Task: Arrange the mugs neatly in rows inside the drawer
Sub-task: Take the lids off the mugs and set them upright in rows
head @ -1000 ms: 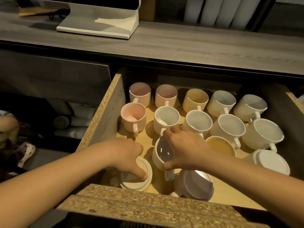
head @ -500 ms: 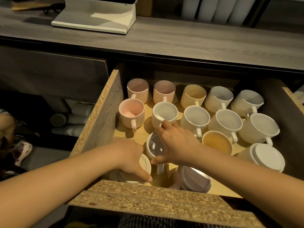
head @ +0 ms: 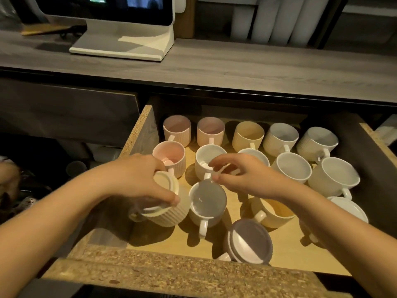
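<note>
The left hand [head: 137, 179] gripped a cream mug [head: 169, 214], bottom up and tipped, handle toward 9 o'clock, in the drawer's [head: 171, 276] 7 o'clock corner. The right hand [head: 247, 177] hung loose above an upright white mug [head: 207, 203], holding nothing.

Café counter [head: 236, 65]: till screen [head: 129, 9], cup stacks [head: 277, 20], drawer [head: 140, 134] of mugs [head: 293, 166].

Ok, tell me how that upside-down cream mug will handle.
The cream mug looks rigid, probably ceramic: likely to chip if knocked against the white mug beside it. Its ribbed wall should help the left hand grip. Tilted, base up, it may slip.
</note>
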The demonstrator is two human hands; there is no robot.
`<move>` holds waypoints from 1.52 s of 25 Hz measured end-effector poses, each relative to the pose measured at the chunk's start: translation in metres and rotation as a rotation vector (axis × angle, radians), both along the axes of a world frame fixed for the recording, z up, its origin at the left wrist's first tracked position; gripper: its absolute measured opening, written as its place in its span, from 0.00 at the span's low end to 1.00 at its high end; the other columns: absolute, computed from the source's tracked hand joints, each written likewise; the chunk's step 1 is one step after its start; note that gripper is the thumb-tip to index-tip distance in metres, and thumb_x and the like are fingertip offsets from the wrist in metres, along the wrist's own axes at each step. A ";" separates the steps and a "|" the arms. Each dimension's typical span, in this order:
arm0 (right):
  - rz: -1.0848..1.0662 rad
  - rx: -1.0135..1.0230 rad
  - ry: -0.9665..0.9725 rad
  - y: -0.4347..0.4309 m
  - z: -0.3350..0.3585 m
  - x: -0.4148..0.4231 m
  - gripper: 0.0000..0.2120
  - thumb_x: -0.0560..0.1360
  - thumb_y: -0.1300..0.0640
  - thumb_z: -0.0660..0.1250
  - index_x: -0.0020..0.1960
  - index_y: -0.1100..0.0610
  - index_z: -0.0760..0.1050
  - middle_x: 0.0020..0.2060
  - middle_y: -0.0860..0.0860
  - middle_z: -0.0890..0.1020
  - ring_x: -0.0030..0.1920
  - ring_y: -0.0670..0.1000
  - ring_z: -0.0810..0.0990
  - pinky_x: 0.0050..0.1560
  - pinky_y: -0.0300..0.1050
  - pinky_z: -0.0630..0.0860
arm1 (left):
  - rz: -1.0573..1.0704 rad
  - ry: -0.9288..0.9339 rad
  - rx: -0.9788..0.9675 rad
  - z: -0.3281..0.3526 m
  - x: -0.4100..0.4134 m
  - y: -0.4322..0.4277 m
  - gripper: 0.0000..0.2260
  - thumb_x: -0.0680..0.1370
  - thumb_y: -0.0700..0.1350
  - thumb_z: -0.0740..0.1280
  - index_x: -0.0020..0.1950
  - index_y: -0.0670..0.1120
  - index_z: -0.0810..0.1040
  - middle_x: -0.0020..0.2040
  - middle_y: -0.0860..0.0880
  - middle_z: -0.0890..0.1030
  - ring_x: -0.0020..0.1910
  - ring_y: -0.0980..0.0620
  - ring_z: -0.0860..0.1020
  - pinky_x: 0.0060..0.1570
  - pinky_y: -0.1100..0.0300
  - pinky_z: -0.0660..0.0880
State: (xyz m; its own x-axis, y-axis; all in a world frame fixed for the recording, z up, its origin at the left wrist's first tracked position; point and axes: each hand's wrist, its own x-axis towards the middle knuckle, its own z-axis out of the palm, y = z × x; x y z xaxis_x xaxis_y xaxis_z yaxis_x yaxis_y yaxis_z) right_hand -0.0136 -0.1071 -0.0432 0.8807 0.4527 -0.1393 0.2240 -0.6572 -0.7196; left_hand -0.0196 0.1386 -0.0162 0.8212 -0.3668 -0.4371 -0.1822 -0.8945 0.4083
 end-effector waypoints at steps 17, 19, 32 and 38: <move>0.021 0.326 -0.170 0.013 0.020 -0.007 0.33 0.65 0.51 0.77 0.63 0.41 0.64 0.55 0.37 0.75 0.58 0.37 0.73 0.50 0.31 0.76 | 0.239 0.126 -0.816 0.000 0.011 -0.005 0.18 0.73 0.59 0.64 0.63 0.61 0.72 0.57 0.59 0.79 0.58 0.58 0.77 0.54 0.60 0.76; 0.001 0.244 -0.182 0.021 0.027 -0.005 0.31 0.65 0.49 0.76 0.61 0.40 0.63 0.51 0.35 0.74 0.53 0.32 0.72 0.45 0.28 0.75 | 0.064 -0.109 -0.660 0.002 0.009 0.001 0.24 0.71 0.55 0.70 0.65 0.60 0.68 0.59 0.63 0.75 0.60 0.62 0.73 0.52 0.68 0.75; 0.214 -0.116 -0.230 0.075 0.024 0.009 0.38 0.65 0.39 0.73 0.70 0.48 0.63 0.62 0.45 0.74 0.57 0.46 0.73 0.54 0.42 0.77 | -0.164 -0.403 -0.088 -0.009 0.003 0.035 0.37 0.59 0.72 0.63 0.64 0.67 0.53 0.61 0.65 0.63 0.62 0.70 0.54 0.62 0.74 0.37; 0.250 -0.431 -0.471 0.094 0.015 -0.003 0.35 0.65 0.32 0.67 0.63 0.52 0.69 0.47 0.47 0.77 0.41 0.46 0.74 0.38 0.38 0.74 | -0.099 -0.499 0.302 -0.025 -0.005 0.042 0.42 0.73 0.60 0.66 0.76 0.55 0.41 0.76 0.52 0.35 0.74 0.51 0.34 0.70 0.54 0.37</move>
State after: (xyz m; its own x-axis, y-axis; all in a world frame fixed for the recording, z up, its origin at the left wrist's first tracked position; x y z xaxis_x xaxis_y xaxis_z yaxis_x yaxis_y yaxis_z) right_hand -0.0166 -0.0135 -0.0283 0.7677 0.6405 0.0196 0.6314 -0.7508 -0.1943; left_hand -0.0246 0.1805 -0.0412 0.9225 -0.3719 -0.1035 -0.3756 -0.9266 -0.0181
